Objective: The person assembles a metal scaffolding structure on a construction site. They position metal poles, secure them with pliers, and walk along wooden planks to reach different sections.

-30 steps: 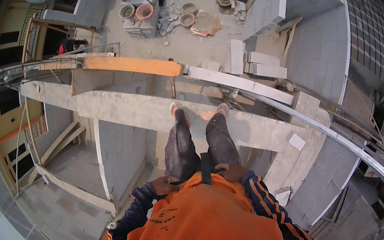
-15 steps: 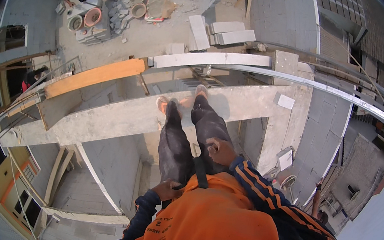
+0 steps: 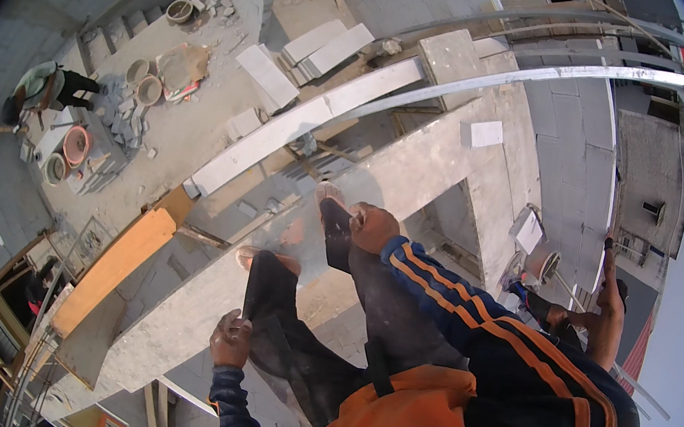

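I am on a pale concrete beam [image 3: 430,156], knees bent, in dark dusty trousers. My right hand [image 3: 373,229] is curled at the right knee, closed on the trouser leg [image 3: 388,287]. Beside the left knee, my left hand [image 3: 230,340] has its fingers bent together against the edge of the left trouser leg [image 3: 276,301]. My feet [image 3: 329,194] rest on the beam. Just past them runs a row of long white blocks [image 3: 312,121], which meets an orange board [image 3: 121,269] on the left.
A long metal bar [image 3: 548,75] slants above the beam at right, near a white block [image 3: 486,133]. The floor far below holds stacked blocks [image 3: 327,48], buckets [image 3: 76,146] and rubble. One person [image 3: 46,90] bends there; another's arm [image 3: 608,315] shows at right.
Both hands have moved from my hips and thigh out to my knees, which are now more bent. My view has turned, so the beam and board slant more steeply.
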{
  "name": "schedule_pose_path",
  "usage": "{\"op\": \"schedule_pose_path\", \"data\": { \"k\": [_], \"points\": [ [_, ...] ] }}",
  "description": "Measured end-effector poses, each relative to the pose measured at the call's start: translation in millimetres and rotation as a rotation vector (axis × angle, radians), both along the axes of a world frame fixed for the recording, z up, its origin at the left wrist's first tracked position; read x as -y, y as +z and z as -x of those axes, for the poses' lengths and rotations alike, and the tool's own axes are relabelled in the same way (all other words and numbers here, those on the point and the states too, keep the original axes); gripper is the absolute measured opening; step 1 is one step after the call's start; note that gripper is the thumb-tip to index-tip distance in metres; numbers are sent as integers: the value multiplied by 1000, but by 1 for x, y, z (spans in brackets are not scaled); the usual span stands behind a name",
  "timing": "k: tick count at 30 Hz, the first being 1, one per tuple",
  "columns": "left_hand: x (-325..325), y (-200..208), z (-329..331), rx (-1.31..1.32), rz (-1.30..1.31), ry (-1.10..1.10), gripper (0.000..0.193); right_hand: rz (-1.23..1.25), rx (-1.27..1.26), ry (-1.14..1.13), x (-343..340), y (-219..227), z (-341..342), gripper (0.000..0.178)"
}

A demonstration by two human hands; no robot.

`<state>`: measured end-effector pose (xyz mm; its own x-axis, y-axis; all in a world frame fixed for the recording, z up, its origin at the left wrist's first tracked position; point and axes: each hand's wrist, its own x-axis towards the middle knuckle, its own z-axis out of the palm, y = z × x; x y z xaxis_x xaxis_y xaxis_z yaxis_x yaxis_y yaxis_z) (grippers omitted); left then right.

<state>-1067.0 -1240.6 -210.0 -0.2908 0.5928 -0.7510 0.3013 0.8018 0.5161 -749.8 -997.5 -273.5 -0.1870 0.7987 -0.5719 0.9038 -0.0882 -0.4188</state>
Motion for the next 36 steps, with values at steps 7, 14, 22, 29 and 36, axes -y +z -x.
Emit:
{"op": "schedule_pose_path", "data": {
  "k": [7,14,22,29,36],
  "points": [
    [-81,-164,128,-706,-379,-307,74,554,-183,-586,-58,-175,-65,48],
    [-111,-263,173,-1005,-202,-324,82,-18,364,-314,-21,-311,-97,75],
    [-95,-311,184,-846,-204,-368,75,-579,413,-108,7,-420,-118,79],
    [-109,-301,178,-892,-159,-331,65,-607,360,-111,17,-414,-123,83],
    [-117,-316,199,-942,-77,-368,55,-635,325,-137,23,-424,-127,88]
  ]
}}
